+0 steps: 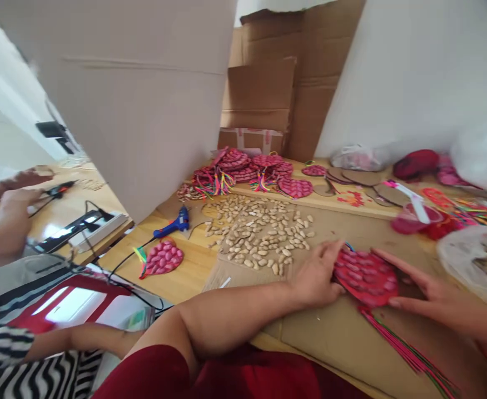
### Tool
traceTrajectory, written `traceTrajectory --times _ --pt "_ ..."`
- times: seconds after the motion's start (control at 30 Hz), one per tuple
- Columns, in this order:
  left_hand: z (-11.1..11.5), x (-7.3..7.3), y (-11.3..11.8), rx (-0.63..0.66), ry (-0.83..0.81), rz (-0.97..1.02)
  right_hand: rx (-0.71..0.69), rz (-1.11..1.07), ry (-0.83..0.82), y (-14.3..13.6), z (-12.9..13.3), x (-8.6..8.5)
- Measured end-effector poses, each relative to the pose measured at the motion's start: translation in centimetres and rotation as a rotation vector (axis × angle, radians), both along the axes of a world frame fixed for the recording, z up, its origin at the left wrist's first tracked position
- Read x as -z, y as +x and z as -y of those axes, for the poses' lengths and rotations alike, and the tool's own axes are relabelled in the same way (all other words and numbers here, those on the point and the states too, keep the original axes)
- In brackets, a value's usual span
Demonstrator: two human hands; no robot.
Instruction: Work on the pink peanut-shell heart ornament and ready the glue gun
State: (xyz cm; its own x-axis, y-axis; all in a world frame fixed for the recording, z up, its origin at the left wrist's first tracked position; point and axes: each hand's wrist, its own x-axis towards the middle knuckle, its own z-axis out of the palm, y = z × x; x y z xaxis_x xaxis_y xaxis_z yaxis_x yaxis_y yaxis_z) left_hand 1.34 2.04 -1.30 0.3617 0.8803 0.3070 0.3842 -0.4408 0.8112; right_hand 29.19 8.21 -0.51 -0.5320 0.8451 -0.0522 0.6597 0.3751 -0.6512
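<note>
A red fan-like piece covered with pink peanut shells is over the cardboard in front of me, with long red and green cords trailing from its lower edge. My left hand is closed on its left side, the fingers partly hidden at the edge. From the other side my right hand grips its right edge between thumb and stretched forefinger; its other fingers are hidden. Loose unpainted peanuts lie spread beyond my left hand. Another pink peanut piece with a bright tassel rests on the table to the left.
A blue glue gun stands behind that piece, its cord running left. Finished pink pieces are heaped at the back. A plastic bowl of peanuts sits at right. Left, a co-worker's hands are near a power strip.
</note>
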Motion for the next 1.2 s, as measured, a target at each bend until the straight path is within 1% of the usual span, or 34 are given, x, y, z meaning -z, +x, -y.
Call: traceTrajectory --times 0.03,0.07,0.17,0.33,0.57,0.73,0.9,1.03,1.2 --pt "0.1 -0.1 0.1 -0.009 -0.004 0.001 -0.007 0.021 -0.056 -0.2 0.2 -0.4" --pt "0.2 -0.3 0.1 -0.018 -0.004 0.004 -0.007 0.027 -0.076 -0.3 0.4 -0.7" --pt "0.3 -0.5 0.3 -0.037 0.007 0.003 0.006 0.019 -0.106 -0.4 0.7 -0.9" --pt "0.2 -0.5 0.5 -0.046 0.011 -0.029 -0.005 -0.015 -0.104 -0.3 0.8 -0.7" --pt "0.1 -0.5 0.6 -0.075 0.008 -0.08 -0.017 -0.011 -0.103 -0.6 1.1 -1.5" --pt "0.2 -0.6 0.7 -0.045 0.017 -0.069 0.004 -0.011 -0.116 -0.6 1.2 -1.7" --pt "0.0 -0.5 0.6 -0.041 0.017 -0.072 0.017 -0.035 -0.132 -0.9 1.5 -2.2" --pt "-0.2 -0.4 0.4 0.007 0.037 -0.094 0.046 -0.054 -0.156 -1.3 1.6 -2.5" --pt "-0.3 -0.6 -0.1 0.081 0.049 -0.169 0.063 -0.082 -0.165 -1.6 1.8 -2.7"
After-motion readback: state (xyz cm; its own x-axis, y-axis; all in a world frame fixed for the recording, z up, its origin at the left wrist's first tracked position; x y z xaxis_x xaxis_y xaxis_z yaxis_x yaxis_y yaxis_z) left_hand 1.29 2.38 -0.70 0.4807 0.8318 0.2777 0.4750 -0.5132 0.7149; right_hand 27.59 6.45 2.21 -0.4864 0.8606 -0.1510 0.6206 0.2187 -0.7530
